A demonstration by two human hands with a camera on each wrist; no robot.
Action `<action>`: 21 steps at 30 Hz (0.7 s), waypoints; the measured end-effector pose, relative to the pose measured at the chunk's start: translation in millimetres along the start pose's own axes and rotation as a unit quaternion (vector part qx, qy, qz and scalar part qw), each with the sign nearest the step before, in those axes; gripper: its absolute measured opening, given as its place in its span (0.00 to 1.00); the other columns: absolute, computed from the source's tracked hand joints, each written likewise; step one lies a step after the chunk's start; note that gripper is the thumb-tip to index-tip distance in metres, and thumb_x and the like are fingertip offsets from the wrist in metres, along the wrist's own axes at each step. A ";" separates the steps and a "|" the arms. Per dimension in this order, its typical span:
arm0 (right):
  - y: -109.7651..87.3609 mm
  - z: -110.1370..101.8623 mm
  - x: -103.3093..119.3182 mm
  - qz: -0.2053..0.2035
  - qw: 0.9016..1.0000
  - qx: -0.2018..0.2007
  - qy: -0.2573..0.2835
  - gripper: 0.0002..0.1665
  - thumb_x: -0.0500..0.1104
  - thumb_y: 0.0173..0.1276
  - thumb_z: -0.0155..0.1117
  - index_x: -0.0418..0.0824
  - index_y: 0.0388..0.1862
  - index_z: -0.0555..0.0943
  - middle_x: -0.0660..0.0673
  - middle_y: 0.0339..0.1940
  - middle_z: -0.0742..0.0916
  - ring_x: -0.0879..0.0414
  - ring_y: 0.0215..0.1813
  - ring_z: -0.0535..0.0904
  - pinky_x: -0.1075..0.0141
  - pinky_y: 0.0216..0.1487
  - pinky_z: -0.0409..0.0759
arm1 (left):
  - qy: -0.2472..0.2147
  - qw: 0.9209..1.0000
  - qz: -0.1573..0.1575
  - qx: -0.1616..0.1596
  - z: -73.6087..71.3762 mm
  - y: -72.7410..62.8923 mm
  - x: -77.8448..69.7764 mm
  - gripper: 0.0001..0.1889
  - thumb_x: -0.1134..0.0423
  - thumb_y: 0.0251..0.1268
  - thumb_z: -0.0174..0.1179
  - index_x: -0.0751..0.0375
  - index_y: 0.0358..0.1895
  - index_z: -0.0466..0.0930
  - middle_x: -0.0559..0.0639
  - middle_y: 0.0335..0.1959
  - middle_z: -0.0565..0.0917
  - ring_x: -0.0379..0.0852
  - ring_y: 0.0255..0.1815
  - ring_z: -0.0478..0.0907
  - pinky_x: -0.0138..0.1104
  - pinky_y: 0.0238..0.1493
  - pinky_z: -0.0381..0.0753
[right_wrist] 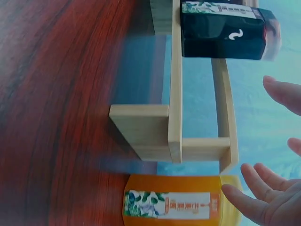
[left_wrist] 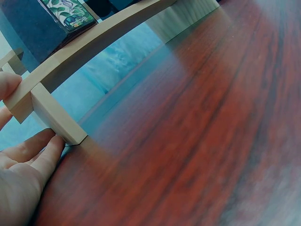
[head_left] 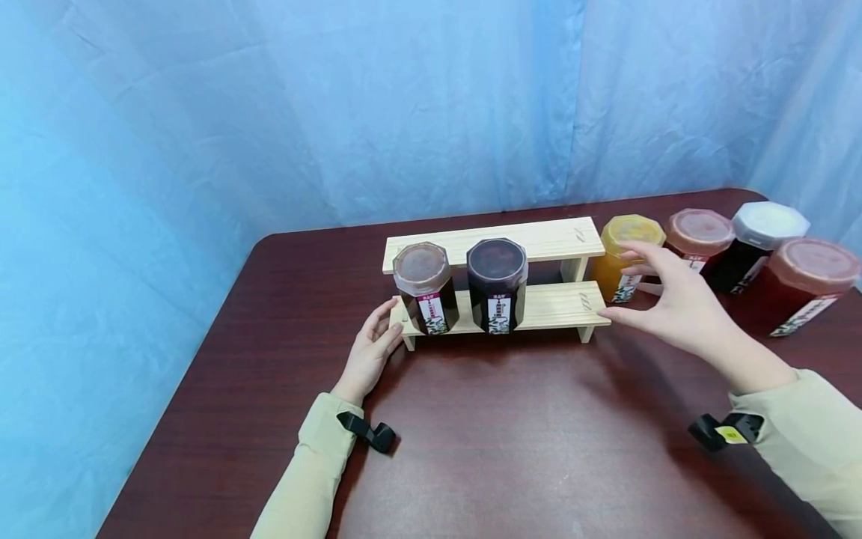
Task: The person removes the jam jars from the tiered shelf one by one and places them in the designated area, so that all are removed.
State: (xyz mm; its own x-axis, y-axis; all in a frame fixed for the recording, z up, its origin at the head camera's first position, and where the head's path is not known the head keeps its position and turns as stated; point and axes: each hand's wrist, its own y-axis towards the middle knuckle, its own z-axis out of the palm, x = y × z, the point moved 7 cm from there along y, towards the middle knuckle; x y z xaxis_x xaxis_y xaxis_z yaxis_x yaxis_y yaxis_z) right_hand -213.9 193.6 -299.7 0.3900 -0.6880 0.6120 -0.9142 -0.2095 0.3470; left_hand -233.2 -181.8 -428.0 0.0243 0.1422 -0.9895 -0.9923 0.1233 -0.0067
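A two-tier pale wooden rack (head_left: pixel 552 303) stands on the table. Two dark jars with clear lids, a left one (head_left: pixel 441 303) and a right one (head_left: pixel 498 292), stand upright on its lower tier. My left hand (head_left: pixel 370 348) holds the left end of that tier; the left wrist view has the thumb (left_wrist: pixel 9 84) at the board and other fingers (left_wrist: pixel 49 150) against the leg. My right hand (head_left: pixel 680 307) is spread near the yellow jar (right_wrist: pixel 171 202), just right of the rack, holding nothing. Its fingertips are by the yellow lid (right_wrist: pixel 230 202); contact is unclear.
Right of the yellow jar stand a red jar with a pinkish lid (head_left: pixel 700 228), a dark jar with a white lid (head_left: pixel 734 266) and a larger red jar (head_left: pixel 774 299). Blue curtains (head_left: pixel 404 112) hang behind the dark red wooden table (head_left: pixel 485 434).
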 end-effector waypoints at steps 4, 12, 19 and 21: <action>5.1 7.7 8.8 -0.027 1.000 0.013 0.003 0.53 0.40 0.43 0.81 0.37 0.68 0.64 0.32 0.55 0.76 0.40 0.50 0.77 0.90 0.42 0.65 | 0.002 1.000 0.001 0.002 -0.6 0.6 0.5 0.27 0.70 0.71 0.48 0.59 0.72 0.56 0.59 0.70 0.62 0.33 0.51 0.73 0.32 0.57 0.71; 12.5 23.4 22.3 -0.049 0.999 0.018 0.011 0.54 0.39 0.44 0.80 0.39 0.70 0.62 0.35 0.54 0.76 0.41 0.52 0.78 0.51 0.49 0.77 | 0.000 1.000 0.002 0.002 -0.1 1.8 -0.3 0.27 0.70 0.71 0.48 0.59 0.72 0.57 0.59 0.69 0.62 0.34 0.52 0.73 0.30 0.56 0.71; 18.9 36.2 29.8 -0.045 0.997 0.029 0.050 0.55 0.35 0.42 0.80 0.38 0.69 0.62 0.34 0.52 0.73 0.41 0.54 0.74 0.44 0.54 0.73 | -0.003 1.000 0.001 0.000 0.7 0.5 -2.0 0.27 0.71 0.71 0.48 0.60 0.72 0.56 0.57 0.71 0.60 0.33 0.54 0.71 0.35 0.60 0.69; 19.4 39.0 31.9 -0.045 0.997 0.032 0.054 0.55 0.35 0.43 0.80 0.39 0.70 0.61 0.33 0.54 0.73 0.41 0.54 0.73 0.42 0.54 0.72 | -0.001 1.000 0.001 0.000 0.6 -0.1 -2.0 0.27 0.71 0.71 0.48 0.60 0.72 0.56 0.57 0.72 0.59 0.32 0.54 0.71 0.35 0.60 0.69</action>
State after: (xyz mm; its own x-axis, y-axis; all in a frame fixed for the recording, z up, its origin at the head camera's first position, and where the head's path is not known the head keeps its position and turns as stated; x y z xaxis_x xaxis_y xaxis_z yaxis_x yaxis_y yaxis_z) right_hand -223.5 140.4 -301.1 0.4764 -0.5873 0.6543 -0.8792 -0.3122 0.3599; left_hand -233.2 -181.5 -426.0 0.0229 0.1448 -0.9892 -0.9923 0.1234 -0.0049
